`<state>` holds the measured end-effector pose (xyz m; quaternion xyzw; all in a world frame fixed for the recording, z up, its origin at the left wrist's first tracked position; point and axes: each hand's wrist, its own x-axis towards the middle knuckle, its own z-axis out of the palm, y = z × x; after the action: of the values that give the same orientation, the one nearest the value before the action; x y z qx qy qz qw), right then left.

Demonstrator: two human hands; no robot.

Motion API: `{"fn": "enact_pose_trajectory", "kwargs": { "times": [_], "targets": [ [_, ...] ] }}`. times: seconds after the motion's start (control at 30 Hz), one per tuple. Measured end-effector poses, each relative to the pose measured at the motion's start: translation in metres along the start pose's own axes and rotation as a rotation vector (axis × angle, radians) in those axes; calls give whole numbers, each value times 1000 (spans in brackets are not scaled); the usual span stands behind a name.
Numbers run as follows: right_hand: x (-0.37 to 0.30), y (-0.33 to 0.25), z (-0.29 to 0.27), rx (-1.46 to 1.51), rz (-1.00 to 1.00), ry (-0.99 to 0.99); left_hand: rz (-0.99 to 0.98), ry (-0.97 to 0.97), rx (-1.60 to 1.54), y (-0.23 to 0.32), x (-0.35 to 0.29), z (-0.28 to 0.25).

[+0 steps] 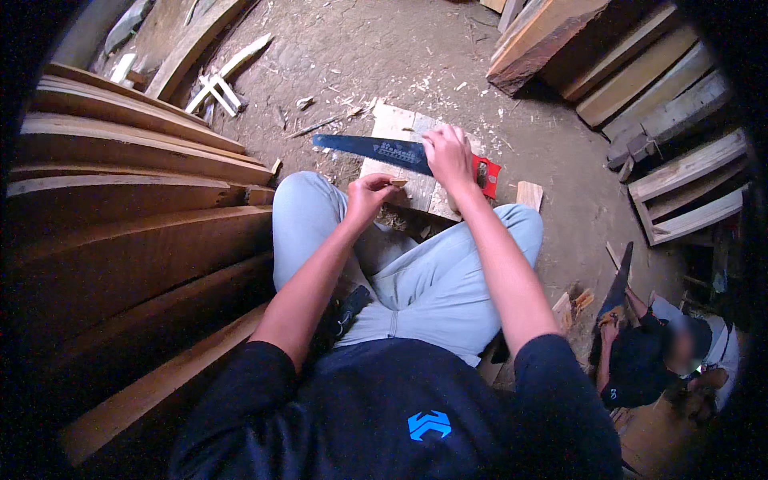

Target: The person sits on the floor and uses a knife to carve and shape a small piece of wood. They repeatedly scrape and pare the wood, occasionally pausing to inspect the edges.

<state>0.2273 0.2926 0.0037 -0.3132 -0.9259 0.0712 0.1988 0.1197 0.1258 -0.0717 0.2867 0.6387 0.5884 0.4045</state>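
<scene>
A handsaw with a dark blade [372,149] and a red handle [489,178] lies crosswise above a pale wooden board [392,122], its tip toward the left. My right hand [450,160] is closed over the blade close to the handle, fingers curled at its far edge. My left hand [370,197] pinches a small wood piece [398,182] between thumb and fingertips, just on the near side of the blade. Both hands are between my bent knees, over the board. The right palm's contact with the saw is hidden.
Long planks [136,148] stand stacked along my left. Thick timbers [552,40] and a wooden frame [688,192] are at the right. Wood scraps [220,84] and shavings litter the dirt floor. At lower right another person [648,352] holds a second saw [618,284].
</scene>
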Motion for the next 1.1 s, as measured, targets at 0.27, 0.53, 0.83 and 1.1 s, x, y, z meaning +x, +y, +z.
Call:
{"fn": "enact_pose_trajectory", "kwargs": {
  "times": [0.27, 0.53, 0.83, 1.1],
  "targets": [
    [48, 11, 58, -263, -187, -193, -6, -9, 44, -2, -1, -6],
    [29, -24, 4, 559, 160, -20, 101, 44, -68, 29, -17, -9],
    [-53, -104, -175, 934, 130, 161, 429, 97, -21, 158, -45, 14],
    [-80, -114, -208, 974, 133, 482, 721, 143, 47, 225, -83, 49]
  ]
}}
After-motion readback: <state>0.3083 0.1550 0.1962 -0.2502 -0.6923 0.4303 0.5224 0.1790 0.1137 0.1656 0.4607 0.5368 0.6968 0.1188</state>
